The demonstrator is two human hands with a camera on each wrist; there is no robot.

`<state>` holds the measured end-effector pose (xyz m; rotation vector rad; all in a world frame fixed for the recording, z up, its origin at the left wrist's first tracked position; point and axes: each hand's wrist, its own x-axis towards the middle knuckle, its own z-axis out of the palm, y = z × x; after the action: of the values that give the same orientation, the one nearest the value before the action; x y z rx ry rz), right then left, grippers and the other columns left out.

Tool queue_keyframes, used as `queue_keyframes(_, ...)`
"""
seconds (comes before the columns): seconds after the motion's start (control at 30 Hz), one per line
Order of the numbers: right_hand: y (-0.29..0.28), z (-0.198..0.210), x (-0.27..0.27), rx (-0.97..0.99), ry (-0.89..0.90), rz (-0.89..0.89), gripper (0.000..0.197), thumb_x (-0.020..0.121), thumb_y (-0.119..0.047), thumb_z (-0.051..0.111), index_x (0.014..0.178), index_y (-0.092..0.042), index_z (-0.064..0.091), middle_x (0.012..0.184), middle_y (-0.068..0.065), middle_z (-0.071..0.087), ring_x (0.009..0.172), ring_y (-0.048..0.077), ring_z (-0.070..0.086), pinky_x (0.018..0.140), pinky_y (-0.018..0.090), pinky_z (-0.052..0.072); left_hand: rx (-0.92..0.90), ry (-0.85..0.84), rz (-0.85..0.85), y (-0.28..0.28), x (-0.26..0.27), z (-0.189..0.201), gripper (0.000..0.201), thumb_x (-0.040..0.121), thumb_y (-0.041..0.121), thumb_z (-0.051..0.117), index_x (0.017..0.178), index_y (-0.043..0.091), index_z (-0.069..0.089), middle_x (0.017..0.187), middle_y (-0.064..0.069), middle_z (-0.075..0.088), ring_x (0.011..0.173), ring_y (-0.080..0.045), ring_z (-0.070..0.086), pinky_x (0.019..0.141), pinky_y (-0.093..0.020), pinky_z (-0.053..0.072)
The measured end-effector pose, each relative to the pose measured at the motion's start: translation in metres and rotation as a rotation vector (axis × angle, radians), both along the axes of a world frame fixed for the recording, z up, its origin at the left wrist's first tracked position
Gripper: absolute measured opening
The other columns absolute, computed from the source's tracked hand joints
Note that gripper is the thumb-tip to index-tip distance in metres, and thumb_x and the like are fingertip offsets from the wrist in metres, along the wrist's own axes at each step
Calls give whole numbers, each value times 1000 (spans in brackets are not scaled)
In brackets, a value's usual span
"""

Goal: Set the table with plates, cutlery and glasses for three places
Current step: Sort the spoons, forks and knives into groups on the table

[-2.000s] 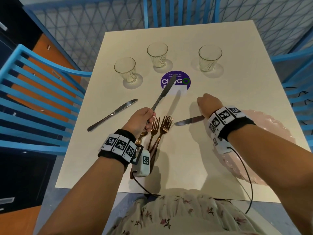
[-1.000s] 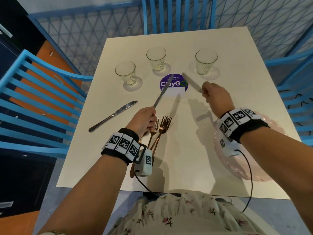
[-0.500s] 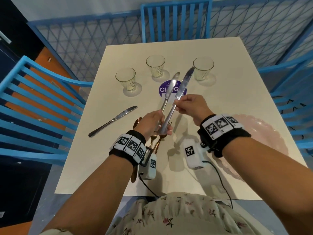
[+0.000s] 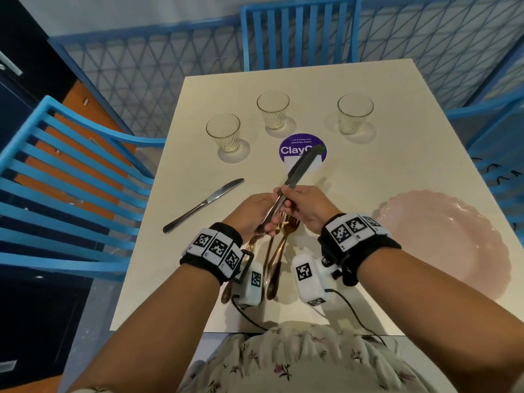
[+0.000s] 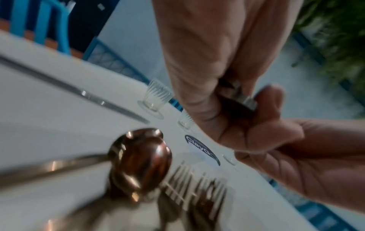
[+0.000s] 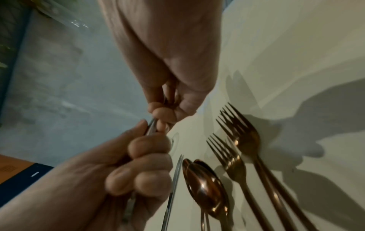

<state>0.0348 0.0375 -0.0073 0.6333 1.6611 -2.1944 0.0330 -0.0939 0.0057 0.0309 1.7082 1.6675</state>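
Note:
Above the table's middle, my left hand grips the handles of two steel knives held together. My right hand pinches the same pair just above it, the blades pointing away over the purple sticker. The left wrist view shows my left fingers curled round the handles. A third knife lies on the table to the left. Copper forks and spoons lie under my hands. Three empty glasses stand in a row beyond. Pink plates sit at the right.
The cream table is ringed by blue slatted chairs: one on the left, one at the far end, one on the right. Cables trail from my wrist cameras over the near edge.
My right hand picked up a knife near the plates, carried it left and laid it against the knife in my left hand. Both hands now hold the pair together.

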Motion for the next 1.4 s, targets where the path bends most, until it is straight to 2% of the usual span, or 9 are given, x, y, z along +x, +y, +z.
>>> queue_keyframes(0.17,-11,-4,1,78,-6,-78,19,95,-13,52,81,-6,63,57,2,51,37,1,50,48,10,51,-474,306,-121,-33,-19,4,53,98,46,31,77,9,63,76,-11,64,69,-21,62,72,-33,49)
queue_keyframes(0.27,-2,-6,3,214,34,-48,18,94,-14,53,89,-1,66,59,2,53,44,3,51,53,14,52,-923,572,-10,-78,-41,-18,29,97,26,42,97,3,59,92,-12,61,87,-27,57,76,-34,41)
queue_keyframes(0.43,18,-15,21,489,48,72,19,91,-14,58,75,-8,66,56,4,58,46,9,53,58,21,52,-1397,544,-229,-126,-43,-59,34,95,11,44,128,4,38,129,-18,41,116,-35,45,94,-43,43)
queue_keyframes(0.57,26,-28,38,672,-24,153,31,89,-19,61,59,-10,58,55,5,58,50,15,54,71,30,53,-1428,678,-332,-136,-50,-64,29,95,1,36,123,0,42,123,-18,49,111,-33,51,90,-38,43)
queue_keyframes(0.73,29,-40,51,781,-112,267,24,90,-21,61,80,0,68,57,3,60,53,12,57,73,27,54,-1446,675,-504,-131,-54,-57,25,94,9,41,118,3,46,119,-15,55,108,-28,55,86,-32,44)
queue_keyframes(0.93,46,-46,66,872,-155,363,25,91,-22,59,84,0,69,60,1,61,57,13,58,77,29,54,-1413,559,-460,-131,-56,-46,26,90,9,50,113,-2,54,118,-19,58,107,-31,57,85,-33,46)
queue_keyframes(1.03,58,-49,71,878,-165,386,26,90,-21,59,89,3,70,59,1,61,53,11,57,66,21,53,-1349,515,-370,-126,-53,-28,22,88,9,54,106,-4,58,112,-21,61,104,-33,57,85,-33,45)
queue_keyframes(1.17,73,-53,76,859,-158,422,27,89,-22,61,84,3,70,62,4,63,57,15,60,72,27,56,-966,579,-183,-86,-40,9,16,88,8,59,100,-1,63,91,-12,63,82,-27,64,76,-33,55)
queue_keyframes(1.4,87,-52,81,859,-120,516,28,90,-24,60,65,-13,58,57,-2,61,50,7,57,62,17,51,-463,152,-344,36,16,3,14,86,3,62,98,-3,61,76,-6,62,65,-12,64,58,-16,56)
